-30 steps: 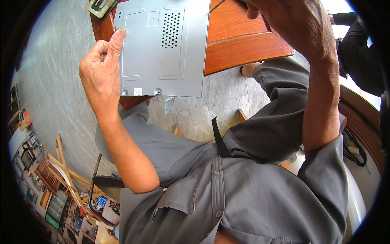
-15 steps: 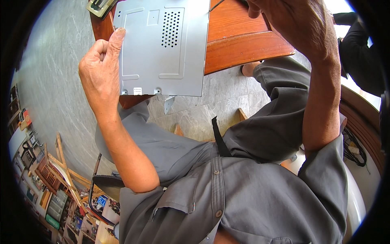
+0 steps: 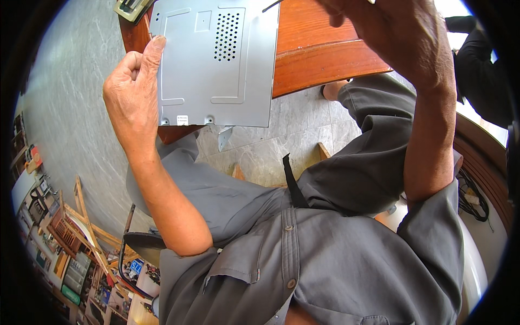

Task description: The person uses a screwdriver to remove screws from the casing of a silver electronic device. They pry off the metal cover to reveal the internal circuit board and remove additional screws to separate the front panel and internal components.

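A: Since a second ago almost nothing has shifted. The panel (image 3: pixel 216 62) sits at the same tilt, and the left hand (image 3: pixel 132 89) has not changed its hold.

B: Why is it held up like that?

A: My guess is to face the flat back of it toward the person. The grey metal panel stands nearly upright in front of the tabletop (image 3: pixel 319 51), with its lower edge just past the tabletop's near rim, so the patch of vent holes and the two screw tabs along the bottom edge are open to view.

B: And the left hand's grip?

A: It pinches the panel's left edge. The thumb lies straight up along the front face and the curled fingers go behind the sheet (they are hidden there). The hand is closed on the panel, wrist bent back, forearm rising from the lower left.

B: The right hand?

A: The right hand (image 3: pixel 395 38) is raised above and to the right of the panel, back of the hand toward the camera, fingers bent downward. A thin dark rod (image 3: pixel 272 6) pokes out to the left of it, over the panel's top right corner. It looks pinched in the fingertips, but the grip runs out of the picture, so I cannot tell how far closed the hand is.

B: Anything else near?

A: A beige device (image 3: pixel 131 8) lies on the tabletop beyond the left hand, and a small metal tab (image 3: pixel 223 136) hangs below the panel.
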{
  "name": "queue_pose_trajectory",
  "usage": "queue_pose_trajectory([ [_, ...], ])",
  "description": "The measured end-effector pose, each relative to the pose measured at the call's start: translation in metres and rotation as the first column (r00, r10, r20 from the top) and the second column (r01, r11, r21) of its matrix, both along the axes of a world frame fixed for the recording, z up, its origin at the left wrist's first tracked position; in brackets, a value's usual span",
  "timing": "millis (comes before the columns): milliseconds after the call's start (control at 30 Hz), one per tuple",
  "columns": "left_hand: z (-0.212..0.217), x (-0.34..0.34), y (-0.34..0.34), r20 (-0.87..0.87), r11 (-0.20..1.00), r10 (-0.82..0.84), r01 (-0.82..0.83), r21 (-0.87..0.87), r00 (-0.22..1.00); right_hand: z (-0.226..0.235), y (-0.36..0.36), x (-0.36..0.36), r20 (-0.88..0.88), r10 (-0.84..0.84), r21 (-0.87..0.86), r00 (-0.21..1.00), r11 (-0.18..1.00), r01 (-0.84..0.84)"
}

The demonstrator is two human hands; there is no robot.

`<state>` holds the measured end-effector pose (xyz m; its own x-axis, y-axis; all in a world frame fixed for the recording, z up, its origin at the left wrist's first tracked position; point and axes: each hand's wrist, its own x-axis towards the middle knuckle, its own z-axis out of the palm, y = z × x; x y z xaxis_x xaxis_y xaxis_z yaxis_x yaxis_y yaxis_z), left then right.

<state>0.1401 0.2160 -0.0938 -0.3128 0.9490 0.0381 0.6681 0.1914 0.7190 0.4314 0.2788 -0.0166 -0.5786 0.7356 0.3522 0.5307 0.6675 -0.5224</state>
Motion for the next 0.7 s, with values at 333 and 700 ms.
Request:
queue_pose_trajectory([
  [333, -0.001, -0.002, 0.0, 0.031, 1.0, 0.001, -0.001, -0.004, 1.0, -0.026, 0.01, 0.015, -0.072, 0.024, -0.035, 0.997, 0.999, -0.027],
  [700, -0.001, -0.007, 0.003, 0.003, 0.998, -0.027, 0.027, -0.057, 1.0, -0.017, 0.008, 0.016, -0.035, -0.022, -0.07, 0.999, 0.997, 0.02],
])
